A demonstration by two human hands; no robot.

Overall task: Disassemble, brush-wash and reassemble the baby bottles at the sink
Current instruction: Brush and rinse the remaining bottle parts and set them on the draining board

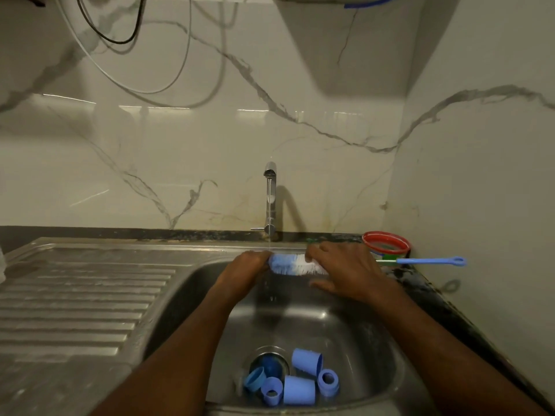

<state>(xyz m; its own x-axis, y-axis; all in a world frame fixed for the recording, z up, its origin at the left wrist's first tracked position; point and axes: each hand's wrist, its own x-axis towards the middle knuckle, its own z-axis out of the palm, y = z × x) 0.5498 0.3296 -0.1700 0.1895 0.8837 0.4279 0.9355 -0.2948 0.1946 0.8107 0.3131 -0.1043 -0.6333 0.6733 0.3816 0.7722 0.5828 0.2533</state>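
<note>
Stainless sink [354,331] set in a dark desk [432,298], ribbed drainboard [78,295] at left. In the basin near the drain: blue bottle caps [300,389] and collar rings [328,380]. On the desk corner, a red-rimmed container [386,243], contents unclear.

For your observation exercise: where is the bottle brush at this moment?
In the head view, the bottle brush lies level over the sink's back edge, below the faucet, held between the left hand and right hand.
</note>
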